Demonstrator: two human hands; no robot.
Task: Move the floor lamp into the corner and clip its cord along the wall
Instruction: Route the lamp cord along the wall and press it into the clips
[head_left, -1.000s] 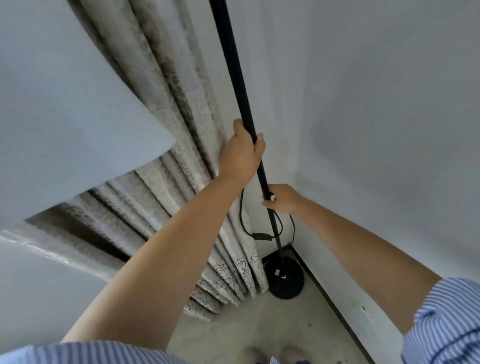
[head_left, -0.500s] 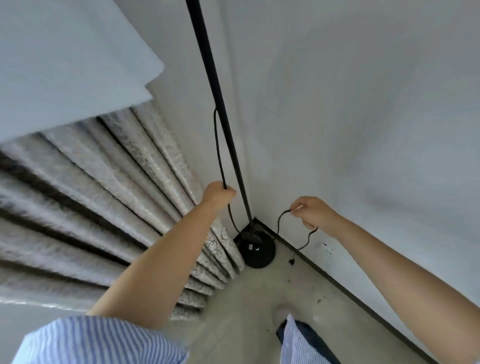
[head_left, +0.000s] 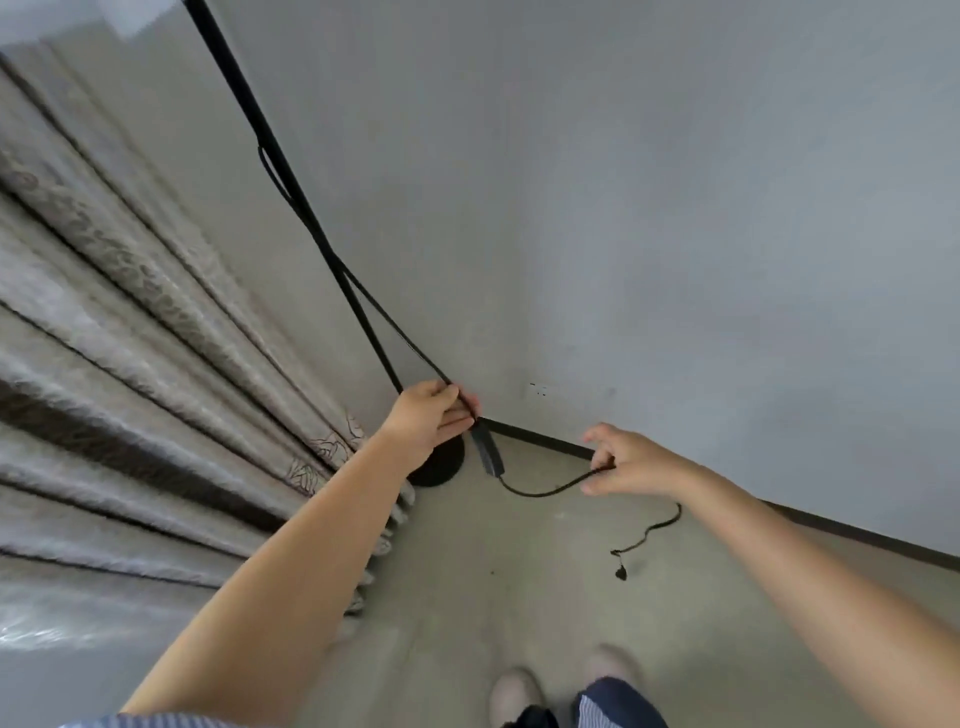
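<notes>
Above the floor (head_left: 493, 582), the right hand (head_left: 626, 465) pinches the black cord (head_left: 540, 490); its tail trails down. Farther in, the left hand (head_left: 434, 415) grips the cord beside the floor lamp (head_left: 291, 176), standing in the corner by the curtain (head_left: 130, 338).

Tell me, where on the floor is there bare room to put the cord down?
Bare floor lies open between the curtain hems and the cord tail by the baseboard. The corner is crowded: lamp base, inline switch, left hand, right hand.
</notes>
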